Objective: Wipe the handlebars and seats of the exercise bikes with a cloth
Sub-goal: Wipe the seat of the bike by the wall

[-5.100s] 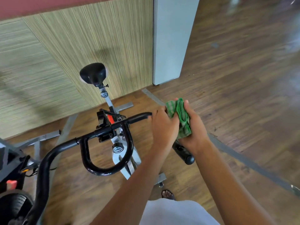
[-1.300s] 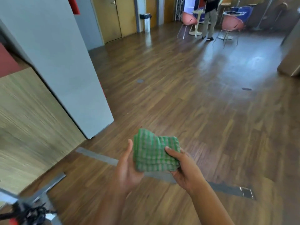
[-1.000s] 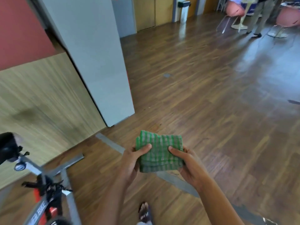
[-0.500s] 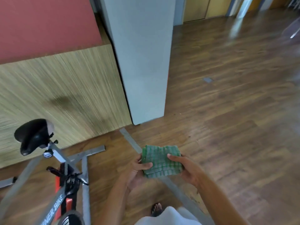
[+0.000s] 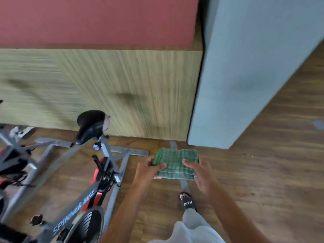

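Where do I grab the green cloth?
Pinch a side edge of the cloth from the side, thumb on top, fingers under, as the left hand and right hand do. It's a flat folded stack, so that likely catches every layer.

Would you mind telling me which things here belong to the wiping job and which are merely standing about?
Job: green cloth, gripped by left hand and right hand; black seat; Spinner bike; second bike at the left edge.
Just there: grey pillar; wood-panelled wall; sandal; grey floor strip.
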A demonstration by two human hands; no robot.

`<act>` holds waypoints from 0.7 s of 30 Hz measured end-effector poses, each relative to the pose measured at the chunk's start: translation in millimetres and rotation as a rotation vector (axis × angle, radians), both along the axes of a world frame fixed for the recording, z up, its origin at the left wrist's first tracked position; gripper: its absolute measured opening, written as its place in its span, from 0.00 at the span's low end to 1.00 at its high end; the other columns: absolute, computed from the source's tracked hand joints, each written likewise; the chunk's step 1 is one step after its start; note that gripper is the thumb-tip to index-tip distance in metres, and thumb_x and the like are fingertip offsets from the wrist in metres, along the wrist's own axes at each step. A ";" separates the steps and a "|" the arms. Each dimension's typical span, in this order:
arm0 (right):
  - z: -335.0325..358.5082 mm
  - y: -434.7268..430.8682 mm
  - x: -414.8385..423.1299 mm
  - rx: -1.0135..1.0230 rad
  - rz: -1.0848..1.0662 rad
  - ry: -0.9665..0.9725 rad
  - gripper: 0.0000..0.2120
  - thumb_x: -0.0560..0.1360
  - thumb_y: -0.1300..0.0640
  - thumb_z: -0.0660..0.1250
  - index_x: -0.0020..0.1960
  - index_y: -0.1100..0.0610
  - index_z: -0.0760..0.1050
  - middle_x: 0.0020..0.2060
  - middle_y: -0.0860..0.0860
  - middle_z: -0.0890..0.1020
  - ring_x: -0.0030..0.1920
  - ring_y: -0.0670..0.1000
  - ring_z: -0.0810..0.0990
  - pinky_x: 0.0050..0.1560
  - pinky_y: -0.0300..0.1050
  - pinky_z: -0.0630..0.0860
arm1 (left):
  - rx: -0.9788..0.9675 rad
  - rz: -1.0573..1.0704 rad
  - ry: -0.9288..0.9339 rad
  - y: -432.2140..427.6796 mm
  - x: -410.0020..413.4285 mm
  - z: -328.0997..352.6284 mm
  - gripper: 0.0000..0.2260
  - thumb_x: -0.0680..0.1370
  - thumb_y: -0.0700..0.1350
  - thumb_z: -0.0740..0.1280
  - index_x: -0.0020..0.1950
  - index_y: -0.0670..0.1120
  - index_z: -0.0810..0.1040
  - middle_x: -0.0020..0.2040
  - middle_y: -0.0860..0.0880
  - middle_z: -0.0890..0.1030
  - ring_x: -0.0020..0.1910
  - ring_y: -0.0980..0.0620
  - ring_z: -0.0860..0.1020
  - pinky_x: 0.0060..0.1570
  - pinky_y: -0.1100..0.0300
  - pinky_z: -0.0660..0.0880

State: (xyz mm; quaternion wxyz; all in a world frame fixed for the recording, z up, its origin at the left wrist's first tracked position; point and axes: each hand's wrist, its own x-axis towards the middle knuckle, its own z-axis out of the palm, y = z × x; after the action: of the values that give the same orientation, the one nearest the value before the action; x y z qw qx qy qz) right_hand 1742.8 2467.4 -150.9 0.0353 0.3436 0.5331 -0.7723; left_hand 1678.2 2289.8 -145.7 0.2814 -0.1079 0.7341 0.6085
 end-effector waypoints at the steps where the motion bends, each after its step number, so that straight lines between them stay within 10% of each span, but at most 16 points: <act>1: -4.1 -1.7 -24.2 0.006 0.020 0.002 0.09 0.75 0.64 0.72 0.54 0.59 0.80 0.45 0.56 0.87 0.49 0.59 0.86 0.49 0.54 0.82 | -0.066 0.016 0.089 2.2 -11.8 4.7 0.14 0.73 0.41 0.76 0.57 0.43 0.81 0.42 0.53 0.86 0.42 0.54 0.84 0.47 0.51 0.82; 4: -4.0 -20.7 -91.2 -0.046 0.126 -0.012 0.08 0.79 0.59 0.68 0.57 0.57 0.80 0.48 0.54 0.87 0.52 0.59 0.84 0.59 0.60 0.78 | -0.333 0.053 0.311 8.6 -40.3 26.6 0.12 0.75 0.45 0.74 0.57 0.51 0.78 0.48 0.59 0.81 0.39 0.63 0.79 0.39 0.74 0.73; 9: 15.8 -67.6 -169.0 -0.281 0.416 0.045 0.25 0.72 0.43 0.69 0.62 0.58 0.79 0.54 0.58 0.85 0.55 0.56 0.84 0.54 0.52 0.77 | -0.484 0.038 0.498 -5.3 -78.0 40.1 0.12 0.79 0.51 0.69 0.60 0.48 0.82 0.49 0.53 0.79 0.45 0.55 0.79 0.44 0.66 0.73; 15: 2.3 -125.0 -241.3 -0.432 0.609 -0.031 0.22 0.79 0.43 0.64 0.73 0.43 0.71 0.72 0.51 0.73 0.72 0.52 0.72 0.71 0.62 0.67 | -0.126 0.757 0.236 -79.6 -122.7 34.4 0.11 0.78 0.53 0.69 0.50 0.45 0.79 0.46 0.48 0.83 0.46 0.49 0.81 0.48 0.51 0.78; 21: 22.1 -217.0 -286.1 -0.257 0.741 0.182 0.34 0.70 0.37 0.73 0.68 0.58 0.76 0.61 0.62 0.81 0.62 0.65 0.79 0.65 0.72 0.70 | 0.448 0.670 -0.082 -166.5 -178.5 11.4 0.14 0.76 0.39 0.71 0.60 0.36 0.78 0.51 0.39 0.82 0.44 0.46 0.83 0.39 0.57 0.79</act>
State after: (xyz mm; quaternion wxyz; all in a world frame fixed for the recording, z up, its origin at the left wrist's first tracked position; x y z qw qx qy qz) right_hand 1456.7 2250.4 -128.8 0.3067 0.0511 0.5209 -0.7950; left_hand 1499.7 2123.3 -134.3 0.1131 -0.3017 0.4957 0.8065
